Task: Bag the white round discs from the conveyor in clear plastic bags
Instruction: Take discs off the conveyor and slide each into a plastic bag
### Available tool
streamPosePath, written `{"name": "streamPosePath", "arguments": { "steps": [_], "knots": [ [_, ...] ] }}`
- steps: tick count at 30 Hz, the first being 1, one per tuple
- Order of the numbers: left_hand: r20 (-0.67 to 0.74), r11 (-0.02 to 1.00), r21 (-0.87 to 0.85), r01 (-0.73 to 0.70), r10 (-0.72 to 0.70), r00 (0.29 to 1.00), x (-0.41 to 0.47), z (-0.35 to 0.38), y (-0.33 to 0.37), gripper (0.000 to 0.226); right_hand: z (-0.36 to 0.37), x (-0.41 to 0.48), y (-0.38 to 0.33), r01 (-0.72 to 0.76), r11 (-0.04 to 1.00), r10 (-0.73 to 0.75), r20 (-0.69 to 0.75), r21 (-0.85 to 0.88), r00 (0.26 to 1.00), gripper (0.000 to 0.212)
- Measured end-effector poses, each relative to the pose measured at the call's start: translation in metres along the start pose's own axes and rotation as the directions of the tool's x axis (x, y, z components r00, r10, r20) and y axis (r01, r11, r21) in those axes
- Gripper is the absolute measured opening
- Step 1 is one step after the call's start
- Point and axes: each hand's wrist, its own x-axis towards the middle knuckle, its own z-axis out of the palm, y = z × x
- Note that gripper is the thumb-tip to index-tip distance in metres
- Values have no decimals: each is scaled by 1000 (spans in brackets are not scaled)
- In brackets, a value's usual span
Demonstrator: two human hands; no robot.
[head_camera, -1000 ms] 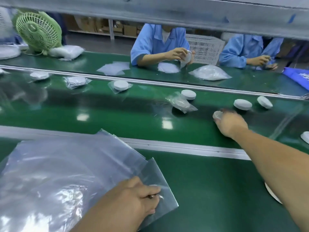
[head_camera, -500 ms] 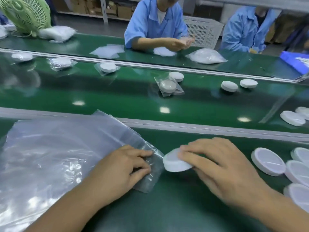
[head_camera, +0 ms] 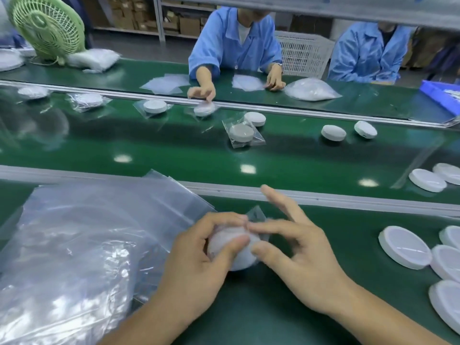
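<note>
A white round disc (head_camera: 242,257) sits partly inside a small clear plastic bag (head_camera: 256,214) just above the near green bench. My left hand (head_camera: 199,260) grips the disc and bag, fingers curled over the top and thumb across the front. My right hand (head_camera: 298,247) touches the disc's right side with thumb and index finger, the other fingers spread. A pile of clear bags (head_camera: 82,245) lies at the left. Bare discs (head_camera: 333,132) and bagged discs (head_camera: 242,132) ride the conveyor belt (head_camera: 174,150).
Several white discs (head_camera: 404,246) lie on the bench at the right edge. Across the belt, two people in blue coats sit; one person's hand (head_camera: 202,92) reaches to a bagged disc (head_camera: 204,108). A green fan (head_camera: 47,23), a white crate (head_camera: 303,53) and a blue bin (head_camera: 440,92) stand behind.
My right hand fetched a disc from the belt and brought it to the bench. The disc went into the small bag, and my left hand now grips both.
</note>
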Motion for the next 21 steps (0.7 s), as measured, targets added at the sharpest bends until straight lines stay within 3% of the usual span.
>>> {"name": "streamPosePath", "arguments": {
  "steps": [2, 3, 5, 6, 8, 10, 11, 13, 15, 17, 19, 21],
  "knots": [
    [-136, 996, -75, 41, -51, 989, 5, 3, 0, 13, 1, 12, 0, -141, 982, 123, 138, 125, 983, 27],
    [-136, 996, -66, 57, -66, 989, 7, 2, -1, 12, 2, 21, 3, -141, 987, 130, 131, 76, 983, 23],
    [-56, 982, 191, -8, 19, 998, 12, -6, -6, 22, 3, 44, 12, -107, 988, 113, 52, -107, 992, 32],
    [0, 909, 411, -70, 77, 997, 14, -12, -11, 27, 1, 59, 21, -120, 980, 121, -5, -161, 993, 36],
    [93, 621, 770, -146, 116, 989, 17, -26, -19, 31, -8, 97, 41, -253, 953, 227, -162, -165, 960, 41],
    [151, 416, 896, -152, 35, 988, 19, -38, -26, 23, -25, 139, 60, -441, 898, 418, -302, -8, 857, 38],
    [169, 388, 908, -155, -1, 986, 20, -41, -27, 18, -34, 158, 69, -518, 851, 515, -327, 85, 793, 35],
    [230, 441, 876, -194, -29, 973, 22, -41, -26, 19, -49, 184, 82, -620, 766, 641, -262, 170, 721, 26],
    [310, 489, 826, -280, 21, 951, 26, -35, -21, 15, -56, 190, 86, -665, 732, 681, -122, 148, 722, 24],
    [375, 509, 788, -345, 48, 926, 32, -27, -13, 16, -54, 181, 80, -652, 753, 656, -31, 85, 754, 23],
    [422, 553, 744, -375, 46, 906, 40, -14, -9, 32, -55, 159, 70, -571, 818, 570, -36, -72, 821, 11],
    [507, 586, 709, -392, -38, 861, 49, -5, -4, 31, -69, 124, 61, -443, 854, 438, -82, -271, 895, 12]
  ]
}}
